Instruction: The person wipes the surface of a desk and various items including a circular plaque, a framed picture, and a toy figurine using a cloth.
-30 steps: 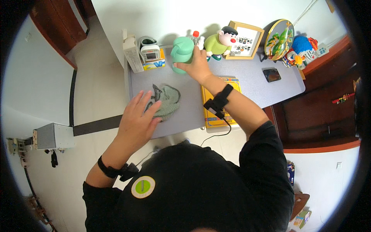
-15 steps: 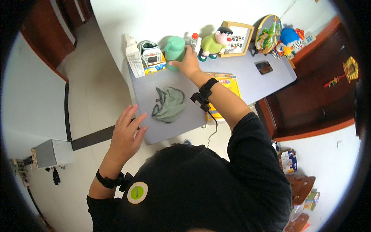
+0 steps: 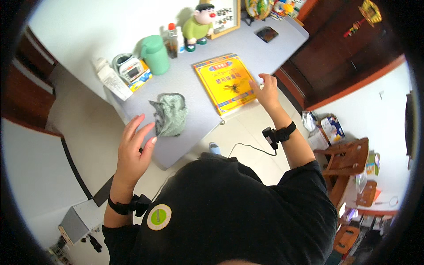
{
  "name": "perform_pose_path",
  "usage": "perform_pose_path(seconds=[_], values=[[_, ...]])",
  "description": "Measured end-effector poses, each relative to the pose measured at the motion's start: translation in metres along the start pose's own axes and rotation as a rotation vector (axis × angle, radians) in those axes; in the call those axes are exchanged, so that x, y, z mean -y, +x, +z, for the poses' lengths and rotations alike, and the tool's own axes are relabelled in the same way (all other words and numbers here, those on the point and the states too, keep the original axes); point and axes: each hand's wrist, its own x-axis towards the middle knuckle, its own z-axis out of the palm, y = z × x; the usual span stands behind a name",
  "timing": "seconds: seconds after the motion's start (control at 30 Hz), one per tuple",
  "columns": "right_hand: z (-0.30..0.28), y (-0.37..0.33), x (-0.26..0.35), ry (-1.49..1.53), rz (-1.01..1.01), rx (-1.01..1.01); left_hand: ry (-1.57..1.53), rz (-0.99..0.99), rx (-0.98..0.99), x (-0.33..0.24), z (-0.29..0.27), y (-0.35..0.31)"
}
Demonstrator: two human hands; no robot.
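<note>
My left hand [image 3: 134, 148] hovers by the table's near left edge with its fingers apart, holding nothing. Just right of its fingertips lies a crumpled grey-green cloth [image 3: 171, 115]. My right hand [image 3: 267, 93] is beside the right edge of a flat yellow box [image 3: 224, 84], fingers loosely bent and apart, nothing in them. Its thumb overlaps the box's edge in view; I cannot tell whether they touch. A green lidded pitcher [image 3: 155, 56] stands upright behind the cloth, away from both hands.
Along the wall stand a white carton [image 3: 114, 80], a wrist blood pressure monitor [image 3: 131, 68] on a small box, a red-capped bottle [image 3: 172, 44], a figurine [image 3: 196, 28] and a picture frame [image 3: 239, 20]. A dark phone [image 3: 267, 34] lies on the grey table [image 3: 194, 128].
My right hand has left the pitcher and come right and nearer, to beside the yellow box. The pitcher stands free. The whole view has shifted, and my left hand remains by the cloth.
</note>
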Motion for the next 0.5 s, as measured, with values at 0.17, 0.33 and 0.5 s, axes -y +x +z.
perform_pose_path(seconds=[0.17, 0.33, 0.5], values=[[0.011, 0.009, -0.033, 0.215, 0.397, 0.221, -0.006, 0.036, 0.037, -0.006, 0.001, 0.016], [0.018, 0.015, -0.025, 0.855, 0.550, 0.462, 0.074, -0.016, 0.058, -0.012, -0.002, 0.008], [0.004, 0.018, -0.024, 1.226, 0.668, 0.560, 0.160, -0.077, 0.008, -0.029, 0.006, 0.008]])
